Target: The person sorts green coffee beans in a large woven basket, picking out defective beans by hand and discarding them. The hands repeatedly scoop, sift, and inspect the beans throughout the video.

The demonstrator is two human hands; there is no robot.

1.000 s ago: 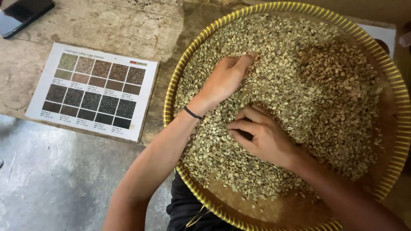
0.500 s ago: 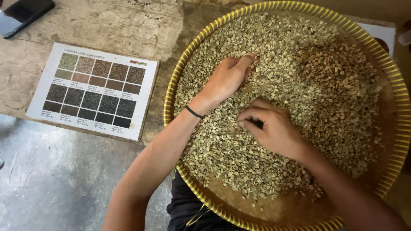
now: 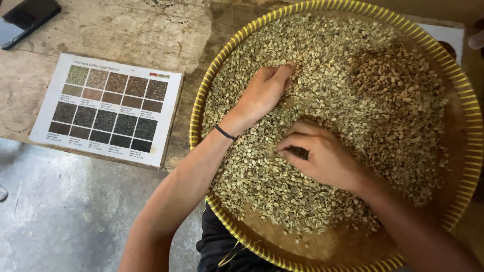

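Under both our hands sits the round woven tray, heaped with pale green beans. Our left hand rests loosely open on them; our right hand pinches a few. Careless sweeping might spill beans over the rim. Left of us lie the worn wooden table, a colour chart card and a phone.

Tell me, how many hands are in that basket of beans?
2. The left hand lies flat on the pale beans near the middle of the round woven tray; the right hand is just below it, fingers curled into the beans. None seem hidden.
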